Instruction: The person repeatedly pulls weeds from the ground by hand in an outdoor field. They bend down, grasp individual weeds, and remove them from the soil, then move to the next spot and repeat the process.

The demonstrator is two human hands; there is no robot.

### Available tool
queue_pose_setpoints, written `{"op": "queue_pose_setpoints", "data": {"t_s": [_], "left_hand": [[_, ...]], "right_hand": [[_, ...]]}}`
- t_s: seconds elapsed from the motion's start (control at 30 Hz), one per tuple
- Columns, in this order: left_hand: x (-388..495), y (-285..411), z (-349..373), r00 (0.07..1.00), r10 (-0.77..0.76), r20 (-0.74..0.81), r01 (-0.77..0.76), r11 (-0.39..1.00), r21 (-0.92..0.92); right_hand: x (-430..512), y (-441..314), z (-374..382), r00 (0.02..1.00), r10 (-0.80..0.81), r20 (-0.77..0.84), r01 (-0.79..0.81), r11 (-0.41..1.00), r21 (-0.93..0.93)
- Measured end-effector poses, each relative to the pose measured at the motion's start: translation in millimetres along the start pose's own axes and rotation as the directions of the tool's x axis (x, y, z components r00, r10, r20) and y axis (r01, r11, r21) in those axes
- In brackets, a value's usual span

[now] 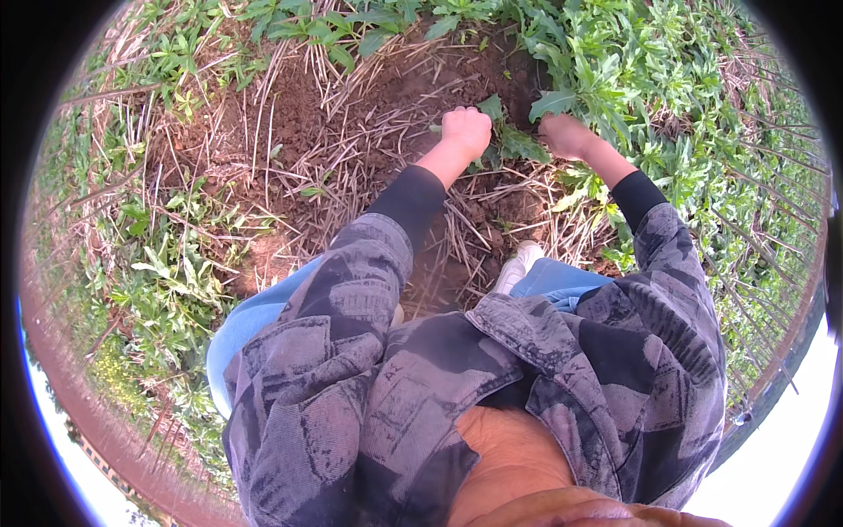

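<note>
My left hand [466, 133] is curled into a fist low over the soil, with leaf tips showing on both sides of it. It closes on a leafy green plant [520, 143] whose toothed leaves spread to the right. My right hand [565, 136] is a short way to the right, at the edge of a dense stand of green weeds [602, 72]. One broad leaf [553, 103] overhangs its knuckles. The fingers of that hand point down toward the dark soil and are partly hidden, so its hold cannot be made out.
Dry straw stalks [342, 158] litter the reddish-brown soil [290, 99] before me. More weeds [164, 283] grow on the left, and leafy plants [369, 26] stand ahead. Thin dry stems [777, 151] rise on the right. My white shoe [518, 267] is planted just below my hands.
</note>
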State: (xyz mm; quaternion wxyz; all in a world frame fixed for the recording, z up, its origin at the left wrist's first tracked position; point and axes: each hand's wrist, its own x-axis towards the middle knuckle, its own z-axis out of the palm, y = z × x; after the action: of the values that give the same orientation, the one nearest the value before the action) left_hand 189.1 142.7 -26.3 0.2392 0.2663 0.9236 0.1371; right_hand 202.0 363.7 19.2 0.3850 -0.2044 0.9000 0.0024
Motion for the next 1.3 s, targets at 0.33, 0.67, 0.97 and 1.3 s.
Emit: {"op": "queue_pose_setpoints", "data": {"t_s": [0.33, 0.67, 0.97, 1.3], "left_hand": [[-2, -2, -3, 1.0, -0.001, 0.02, 0.001, 1.0, -0.025], [-5, -4, 0, 1.0, 0.013, -0.007, -0.013, 0.997, -0.074], [-9, 0, -29, 0.96, -0.038, 0.278, 0.068, 0.993, -0.098], [-37, -72, -95, 0.875, -0.159, 0.457, 0.147, 0.987, 0.061]], "right_hand": [[58, 5, -4, 0.968, -0.058, -0.243, 0.063, 0.998, 0.011], [0, -1, -14, 0.907, 0.016, -0.421, 0.066, 0.982, 0.18], [46, -8, -4, 0.973, 0.034, -0.229, -0.036, 0.999, -0.005], [17, 4, 11, 0.976, 0.186, -0.114, -0.173, 0.978, 0.114]]}}
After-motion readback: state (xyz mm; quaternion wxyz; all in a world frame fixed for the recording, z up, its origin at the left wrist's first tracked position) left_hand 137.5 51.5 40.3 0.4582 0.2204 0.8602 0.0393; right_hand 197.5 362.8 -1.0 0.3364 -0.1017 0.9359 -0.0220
